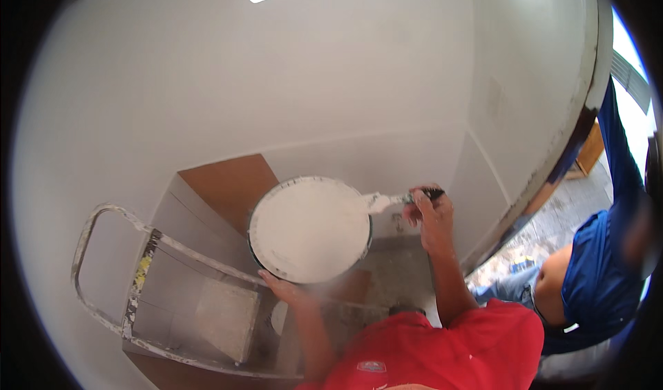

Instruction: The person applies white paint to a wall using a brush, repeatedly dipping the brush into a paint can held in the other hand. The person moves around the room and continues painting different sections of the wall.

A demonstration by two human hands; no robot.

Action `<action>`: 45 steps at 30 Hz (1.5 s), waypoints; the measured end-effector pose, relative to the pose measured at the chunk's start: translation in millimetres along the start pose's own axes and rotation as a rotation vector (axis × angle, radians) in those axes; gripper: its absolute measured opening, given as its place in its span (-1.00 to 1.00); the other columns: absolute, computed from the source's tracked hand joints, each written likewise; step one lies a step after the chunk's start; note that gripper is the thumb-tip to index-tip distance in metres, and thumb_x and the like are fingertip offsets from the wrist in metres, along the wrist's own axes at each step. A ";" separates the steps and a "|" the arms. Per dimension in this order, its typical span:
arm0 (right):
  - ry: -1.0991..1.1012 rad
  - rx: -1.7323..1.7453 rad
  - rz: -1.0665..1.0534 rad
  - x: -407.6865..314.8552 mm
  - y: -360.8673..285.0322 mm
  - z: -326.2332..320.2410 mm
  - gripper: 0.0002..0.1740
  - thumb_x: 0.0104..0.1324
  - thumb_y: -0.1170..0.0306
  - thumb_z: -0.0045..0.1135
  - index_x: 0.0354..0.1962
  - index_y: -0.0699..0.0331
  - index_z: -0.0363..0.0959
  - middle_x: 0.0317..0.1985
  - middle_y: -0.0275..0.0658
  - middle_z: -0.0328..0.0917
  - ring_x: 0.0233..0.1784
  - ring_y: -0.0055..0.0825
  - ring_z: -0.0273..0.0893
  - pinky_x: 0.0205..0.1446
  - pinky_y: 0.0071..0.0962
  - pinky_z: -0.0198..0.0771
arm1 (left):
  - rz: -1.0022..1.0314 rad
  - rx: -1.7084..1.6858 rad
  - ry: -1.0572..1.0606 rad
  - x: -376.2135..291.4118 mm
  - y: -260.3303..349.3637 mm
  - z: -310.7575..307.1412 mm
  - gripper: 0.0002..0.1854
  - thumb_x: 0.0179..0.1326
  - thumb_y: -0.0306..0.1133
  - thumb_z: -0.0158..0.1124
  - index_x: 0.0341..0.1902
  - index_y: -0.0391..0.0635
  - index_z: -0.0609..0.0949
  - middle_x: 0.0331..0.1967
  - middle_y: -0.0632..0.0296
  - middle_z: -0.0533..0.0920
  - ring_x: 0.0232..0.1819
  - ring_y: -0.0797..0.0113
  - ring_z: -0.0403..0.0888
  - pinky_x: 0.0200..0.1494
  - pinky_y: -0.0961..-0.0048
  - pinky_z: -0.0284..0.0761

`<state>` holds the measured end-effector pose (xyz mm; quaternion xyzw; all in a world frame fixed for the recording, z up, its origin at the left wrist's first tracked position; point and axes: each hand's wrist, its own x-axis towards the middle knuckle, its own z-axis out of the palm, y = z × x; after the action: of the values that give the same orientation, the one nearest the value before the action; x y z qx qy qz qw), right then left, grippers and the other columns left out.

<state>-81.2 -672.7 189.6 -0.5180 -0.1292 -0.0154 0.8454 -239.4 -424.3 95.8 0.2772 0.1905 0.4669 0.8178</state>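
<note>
A round bucket with a dark rim stands out before me, its top a disc of smooth white material, like paint or filler. My left hand is against the bucket's lower left side, fingers at the rim; how much weight it bears I cannot tell. In my right hand is a hand tool with a dark handle, either a brush or a putty knife. White material coats its working end, which reaches the bucket's right rim.
A paint-spattered metal stepladder stands at left. White walls meet in a corner ahead, with a brown panel low down. Another person in a blue top stands close on my right, by an opening.
</note>
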 end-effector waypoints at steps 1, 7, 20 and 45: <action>0.025 -0.070 -0.006 -2.5 1.7 -3.4 -0.82 0.44 0.38 0.11 -0.15 0.36 0.52 -0.51 -0.24 0.60 -0.55 -0.60 0.51 -0.53 -0.59 0.31 | 0.044 0.050 -0.015 3.3 -7.2 -5.2 -0.14 0.51 0.28 -0.25 0.56 -0.23 0.18 0.51 -0.03 0.29 0.48 -0.04 0.28 0.52 -0.03 0.16; 0.036 -0.234 -0.030 -14.8 1.1 -21.3 -0.78 0.48 0.41 0.07 -0.05 0.39 0.52 -0.39 -0.16 0.68 -0.43 -0.55 0.61 -0.49 -0.60 0.37 | -0.173 0.003 -0.011 -4.7 -34.9 31.3 -0.20 0.51 0.30 -0.29 0.58 -0.01 0.18 0.61 0.16 0.12 0.57 0.05 0.12 0.55 0.00 0.11; -0.656 -1.050 -0.678 -70.3 53.7 29.2 -0.45 -0.04 0.60 0.34 -0.02 0.06 0.65 -0.04 -0.09 0.45 0.06 -0.09 0.43 0.05 -0.18 0.39 | -0.182 -0.038 0.096 5.0 -74.8 -5.2 -0.22 0.52 0.28 -0.27 0.53 -0.07 0.29 0.52 0.16 0.30 0.48 0.10 0.30 0.53 0.04 0.20; -0.359 -0.335 -0.476 3.6 59.2 -5.8 -0.52 0.48 0.12 0.05 0.09 0.37 0.47 -0.12 -0.10 0.42 -0.11 -0.27 0.41 0.04 -0.26 0.34 | 0.076 -0.103 0.175 -20.4 -4.6 58.9 -0.28 0.55 0.21 -0.34 0.49 -0.08 0.35 0.45 0.14 0.41 0.43 0.00 0.37 0.49 0.03 0.24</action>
<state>-67.1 -650.1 136.3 -0.5993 -0.3888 -0.1418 0.6852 -212.8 -460.2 139.6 0.2001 0.2265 0.5290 0.7930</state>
